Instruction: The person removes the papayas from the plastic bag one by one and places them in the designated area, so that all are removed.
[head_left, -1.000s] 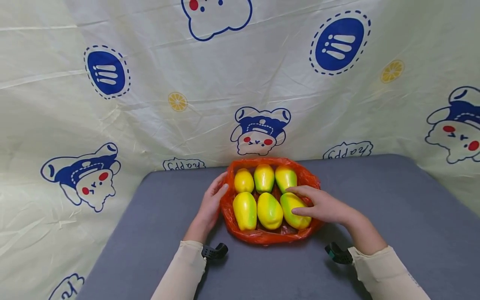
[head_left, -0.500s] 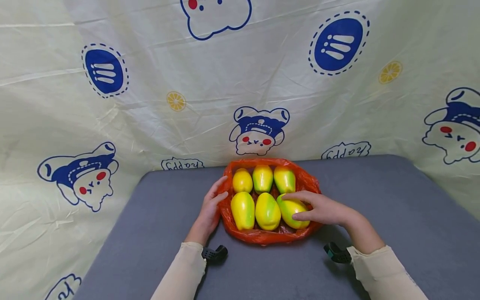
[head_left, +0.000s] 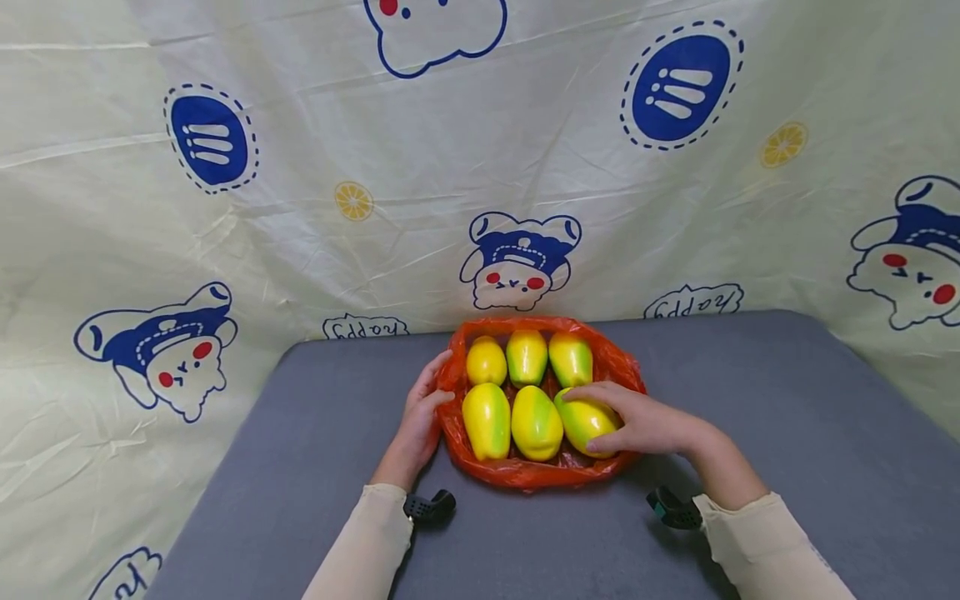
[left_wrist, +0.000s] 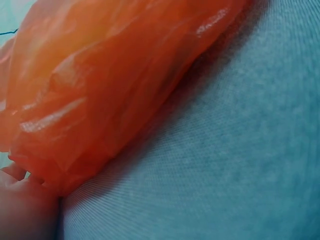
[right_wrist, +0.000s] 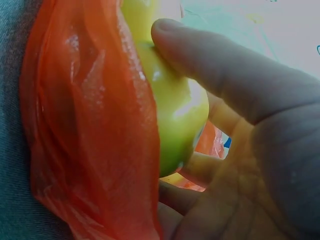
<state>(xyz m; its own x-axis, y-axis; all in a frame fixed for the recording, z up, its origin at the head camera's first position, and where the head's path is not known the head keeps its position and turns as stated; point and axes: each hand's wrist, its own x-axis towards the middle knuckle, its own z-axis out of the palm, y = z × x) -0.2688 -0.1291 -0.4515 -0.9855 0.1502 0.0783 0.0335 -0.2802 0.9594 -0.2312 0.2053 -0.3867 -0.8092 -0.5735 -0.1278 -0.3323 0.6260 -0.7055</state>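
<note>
A red plastic bag (head_left: 517, 477) with a rolled-down rim holds two rows of glossy yellow-green papayas. My right hand (head_left: 648, 421) grips the front-right papaya (head_left: 583, 423), thumb on its near side and fingers over the far side. In the right wrist view, the thumb (right_wrist: 210, 65) lies along that papaya (right_wrist: 177, 107), beside the bag's side (right_wrist: 95, 125). My left hand (head_left: 416, 421) rests against the bag's left side, fingers fairly straight and thumb tip at the rim. The left wrist view shows the bag's crumpled wall (left_wrist: 100, 100) with part of the hand at the lower left.
The bag stands near the back edge of a grey cloth-covered table (head_left: 525, 550). Behind hangs a pale curtain (head_left: 420, 150) printed with cartoon figures. A dark wrist device (head_left: 431, 506) sits on the left wrist, another (head_left: 675, 508) on the right.
My right hand has lowered onto the front-right papaya, its fingers closing round it. The left hand's thumb has shifted slightly down along the bag's rim.
</note>
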